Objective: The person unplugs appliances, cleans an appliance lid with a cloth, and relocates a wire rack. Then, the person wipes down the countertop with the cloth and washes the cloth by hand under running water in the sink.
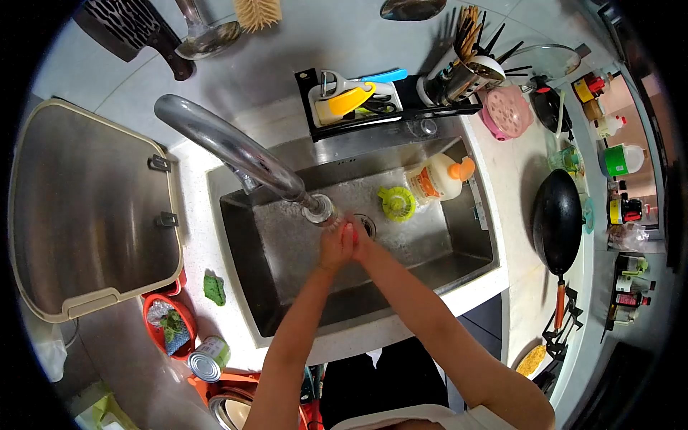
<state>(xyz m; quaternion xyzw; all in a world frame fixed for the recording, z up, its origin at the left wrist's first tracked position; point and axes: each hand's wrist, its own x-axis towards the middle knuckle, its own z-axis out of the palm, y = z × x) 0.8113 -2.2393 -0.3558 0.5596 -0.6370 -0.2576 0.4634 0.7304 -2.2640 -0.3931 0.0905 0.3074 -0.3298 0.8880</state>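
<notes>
Both my hands are brought together in the sink (287, 279), just below the mouth of the curved metal faucet (236, 143). My left hand (335, 247) presses against my right hand (360, 242), with fingers closed in toward each other. A small patch of red shows between them; whether it is an object or skin, I cannot make out. Water seems to fall from the faucet onto the fingers. Partly behind the right hand lies the round drain (368, 225). A yellow-green strainer (398, 203) and a pump bottle with an orange top (437, 179) are in the sink beyond.
A black rack (315, 118) with peelers and a yellow-handled tool lines the sink's back. On the right counter are a pink container (506, 112) and a black wok (557, 222). At left are a green scrubber (214, 287), a red basket (168, 326) and a can (209, 358).
</notes>
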